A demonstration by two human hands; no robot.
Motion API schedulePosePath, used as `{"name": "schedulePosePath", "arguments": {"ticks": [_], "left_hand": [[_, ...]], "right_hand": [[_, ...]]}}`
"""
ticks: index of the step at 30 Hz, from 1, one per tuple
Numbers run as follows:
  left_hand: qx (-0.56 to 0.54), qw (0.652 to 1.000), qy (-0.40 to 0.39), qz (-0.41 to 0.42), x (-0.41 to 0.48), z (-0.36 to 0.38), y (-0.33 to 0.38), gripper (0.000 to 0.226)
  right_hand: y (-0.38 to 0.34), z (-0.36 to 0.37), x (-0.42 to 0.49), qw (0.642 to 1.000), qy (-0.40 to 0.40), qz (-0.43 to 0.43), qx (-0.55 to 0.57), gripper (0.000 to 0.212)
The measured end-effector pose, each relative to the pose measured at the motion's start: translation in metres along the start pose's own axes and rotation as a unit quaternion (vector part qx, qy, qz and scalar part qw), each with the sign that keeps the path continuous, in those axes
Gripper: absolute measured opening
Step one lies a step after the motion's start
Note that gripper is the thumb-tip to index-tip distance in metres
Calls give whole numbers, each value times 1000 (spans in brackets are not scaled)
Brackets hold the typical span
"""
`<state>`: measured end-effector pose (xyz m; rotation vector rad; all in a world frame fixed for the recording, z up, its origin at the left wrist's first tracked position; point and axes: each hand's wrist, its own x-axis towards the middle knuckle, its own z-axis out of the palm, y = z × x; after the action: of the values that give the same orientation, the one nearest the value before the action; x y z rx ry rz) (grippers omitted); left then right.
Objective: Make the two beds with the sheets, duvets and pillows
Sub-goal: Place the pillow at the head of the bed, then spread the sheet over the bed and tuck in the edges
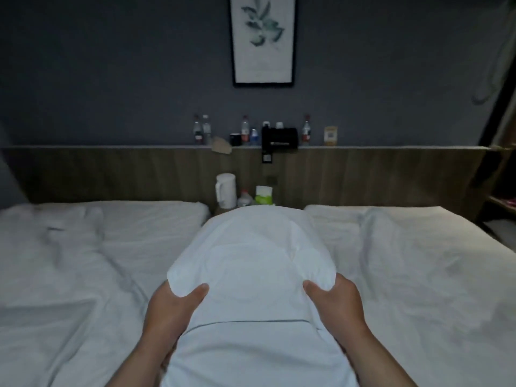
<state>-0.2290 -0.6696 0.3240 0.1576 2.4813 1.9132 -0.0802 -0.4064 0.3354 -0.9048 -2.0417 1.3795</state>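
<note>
A white pillow point(251, 261) is held up in the gap between the two beds, its far end towards the wooden headboard. The left hand point(170, 305) grips its left edge and the right hand point(339, 300) its right edge. Each thumb lies on top, pressed into the fabric, while the fingers curl underneath, hidden by the pillow, so both hands are closed narrowly on it. The left bed point(69, 275) and right bed point(418, 275) carry rumpled white bedding. Beyond the pillow stands a white kettle point(225, 190). Bottles point(245, 131) line the ledge point(111, 147) under a framed print point(262, 40).
</note>
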Motion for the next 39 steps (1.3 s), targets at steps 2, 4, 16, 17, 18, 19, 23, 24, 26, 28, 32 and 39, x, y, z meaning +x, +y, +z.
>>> {"name": "schedulePosePath", "arguments": {"ticks": [2, 4, 16, 17, 18, 19, 23, 24, 26, 28, 32, 39], "left_hand": [[-10, 999, 46, -26, 0, -58, -22, 23], [-20, 994, 93, -48, -6, -118, -45, 21], [31, 926, 346, -149, -94, -481, -172, 24], [42, 914, 366, -170, -104, -500, -182, 28], [63, 899, 388, -192, -115, -517, -192, 35], [90, 884, 408, -211, -125, -531, -201, 43], [140, 846, 397, -328, -161, -576, -253, 69], [139, 850, 361, -358, -168, -585, -268, 79], [109, 864, 282, -402, -181, -597, -298, 83], [86, 875, 204, -431, -192, -595, -307, 67], [139, 893, 97, -418, -182, -574, -312, 76], [330, 910, -27, -251, -75, -526, -265, 63]], "right_hand": [[-21, 49, -19, 999, -34, -23, 9, 15], [-40, 101, -44, 996, -75, -39, 8, 14], [-125, 414, -273, 941, -323, -99, 6, 16], [-129, 434, -289, 931, -348, -113, -4, 15], [-131, 452, -304, 919, -374, -127, -15, 13], [-132, 468, -318, 906, -400, -138, -29, 12], [-113, 525, -362, 848, -508, -117, -99, 21], [-106, 535, -369, 837, -526, -100, -115, 23], [-93, 544, -381, 816, -554, -71, -151, 28], [-84, 547, -386, 788, -583, -55, -188, 31], [-84, 546, -373, 726, -607, -159, -280, 35], [-84, 503, -296, 700, -527, -304, -374, 38]]}}
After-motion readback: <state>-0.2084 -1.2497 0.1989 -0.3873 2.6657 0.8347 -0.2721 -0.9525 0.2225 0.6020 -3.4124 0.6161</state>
